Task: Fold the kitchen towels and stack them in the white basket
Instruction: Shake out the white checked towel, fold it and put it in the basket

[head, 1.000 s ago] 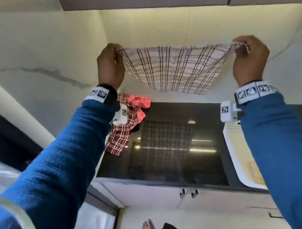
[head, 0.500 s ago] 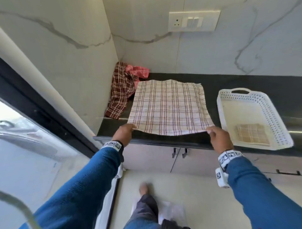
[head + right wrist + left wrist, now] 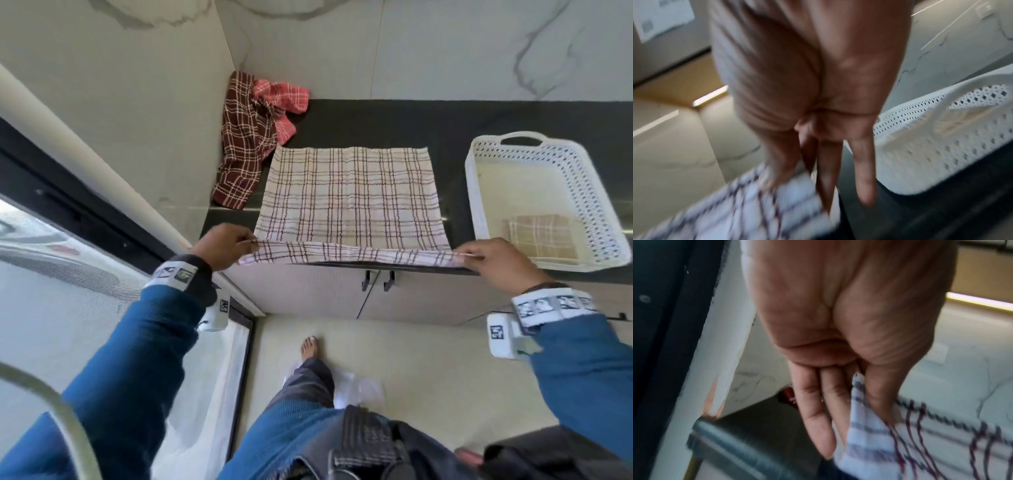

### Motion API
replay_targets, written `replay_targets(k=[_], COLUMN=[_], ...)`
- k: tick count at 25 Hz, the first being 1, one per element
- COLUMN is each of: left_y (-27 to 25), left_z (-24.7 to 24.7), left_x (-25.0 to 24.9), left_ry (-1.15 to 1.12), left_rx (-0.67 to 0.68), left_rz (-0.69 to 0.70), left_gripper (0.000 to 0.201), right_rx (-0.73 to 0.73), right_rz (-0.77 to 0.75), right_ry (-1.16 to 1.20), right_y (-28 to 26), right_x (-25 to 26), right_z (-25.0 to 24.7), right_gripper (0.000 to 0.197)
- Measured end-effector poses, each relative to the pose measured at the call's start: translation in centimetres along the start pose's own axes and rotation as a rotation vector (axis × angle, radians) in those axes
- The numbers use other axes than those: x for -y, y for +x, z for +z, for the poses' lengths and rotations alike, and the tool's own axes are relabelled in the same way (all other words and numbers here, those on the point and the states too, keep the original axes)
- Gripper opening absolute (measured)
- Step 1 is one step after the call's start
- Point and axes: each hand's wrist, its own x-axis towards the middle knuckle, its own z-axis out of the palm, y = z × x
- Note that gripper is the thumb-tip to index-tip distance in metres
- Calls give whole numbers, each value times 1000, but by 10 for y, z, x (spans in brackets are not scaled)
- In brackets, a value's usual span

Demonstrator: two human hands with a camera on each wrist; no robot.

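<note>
- The white plaid towel [image 3: 352,195] is spread flat on the dark surface [image 3: 445,123], with its near edge drawn slightly past the surface's front lip at 6 o'clock.
- The near left corner is pinched by the left hand [image 3: 221,245]; in the left wrist view the cloth is trapped between thumb and fingers [image 3: 818,418], so this grip is narrow and holding the towel.
- The near right corner is held the same way by the right hand [image 3: 496,262]; the right wrist view is blurred, yet the towel [image 3: 748,203] is seen under the thumb (the outer fingers look extended).
- The two corners are held well apart, presumably so that the near edge is kept taut and straight for a clean first fold toward 12 o'clock.
- The white basket [image 3: 589,192] is set at 3 o'clock of the towel, just beside it, probably so that a folded piece can be moved across with little travel.
- One folded beige towel [image 3: 541,236] already lies in the basket's near end, so room is left for stacking.
- A dark red plaid towel [image 3: 245,144] and a lighter red towel [image 3: 281,99] are bunched at 11 o'clock against the wall [image 3: 137,85], clear of the folding area; by this judgement, they are not yet folded.
</note>
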Motion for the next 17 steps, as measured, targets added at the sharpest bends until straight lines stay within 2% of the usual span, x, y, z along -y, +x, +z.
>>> replay_targets(k=[2, 3, 5, 7, 9, 10, 13, 17], left_y=[-5, 0, 24, 65, 113, 135, 197, 240], left_z=[-28, -40, -57, -65, -66, -62, -45, -23], left_x=[-7, -11, -17, -17, -14, -12, -6, 10], left_ry=[-53, -73, -122, -198, -223, -217, -238, -241], left_rx=[47, 36, -64, -242, -386, -413, -391, -341], left_rz=[7, 7, 2, -27, -76, -98, -153, -240], left_gripper=[3, 3, 3, 8, 14, 16, 19, 17], right_rx=[126, 88, -87, -248, -359, -389, -386, -431], right_rz=[5, 2, -18, -6, -3, 8, 126, 254], right_ry=[66, 97, 189, 296, 312, 286, 144, 47], right_y=[0, 8, 37, 82, 137, 162, 228, 267], right_x=[11, 17, 32, 49, 57, 57, 51, 45], right_z=[-27, -36, -44, -39, -28, -21, 0, 24], right_gripper=[12, 13, 12, 11, 10, 10, 15, 19])
